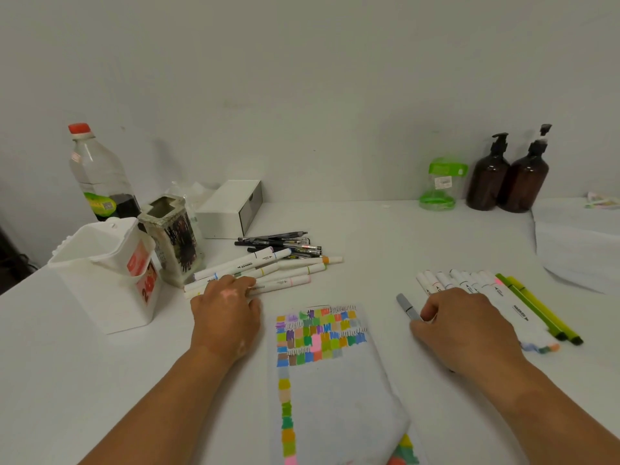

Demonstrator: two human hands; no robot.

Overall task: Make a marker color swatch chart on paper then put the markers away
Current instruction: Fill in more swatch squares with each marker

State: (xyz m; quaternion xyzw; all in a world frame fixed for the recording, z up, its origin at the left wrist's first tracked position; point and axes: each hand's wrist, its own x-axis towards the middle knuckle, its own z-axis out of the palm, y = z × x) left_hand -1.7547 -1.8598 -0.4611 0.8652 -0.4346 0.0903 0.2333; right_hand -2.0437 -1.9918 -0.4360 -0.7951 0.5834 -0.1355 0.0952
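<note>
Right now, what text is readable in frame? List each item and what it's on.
"MARKER": on the barrel of a white marker in the left pile.
"MARKER": on the barrel of a white marker in the right row.
"2": large digit on the red sticker on the white bin; the rest is blurred.
Too blurred to read: the bottle label and the green jar's price sticker.

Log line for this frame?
left hand: on white marker pile, grip unclear | right hand: holds grey marker | paper: swatch chart partly filled
</note>
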